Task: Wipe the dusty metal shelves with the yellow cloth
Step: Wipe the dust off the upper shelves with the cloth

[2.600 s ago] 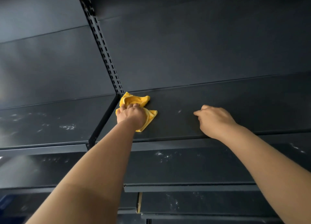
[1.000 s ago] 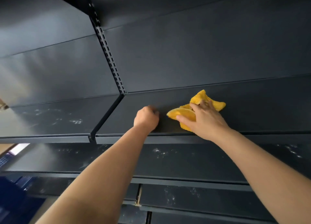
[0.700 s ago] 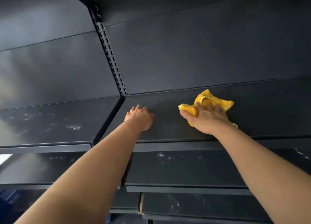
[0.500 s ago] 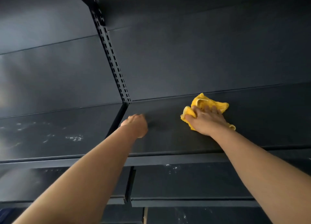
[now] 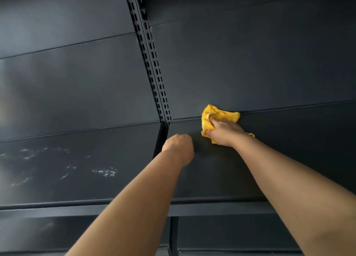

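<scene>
Likely soft and light, best bunched under the palm, the crumpled yellow cloth lies at the back of the dark metal shelf, gripped by the right hand; the left hand is fisted and empty.

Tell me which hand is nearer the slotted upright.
Left. The left hand is just right of the upright, near its base; the right hand, gripping the cloth, is farther right.

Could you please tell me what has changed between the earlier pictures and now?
The cloth passed from the left hand to the right hand, which grips it and has moved it to the rear edge of the shelf. The left hand, now empty and curled, is near the upright post. The dust marks on the neighbouring shelf stayed untouched.
</scene>
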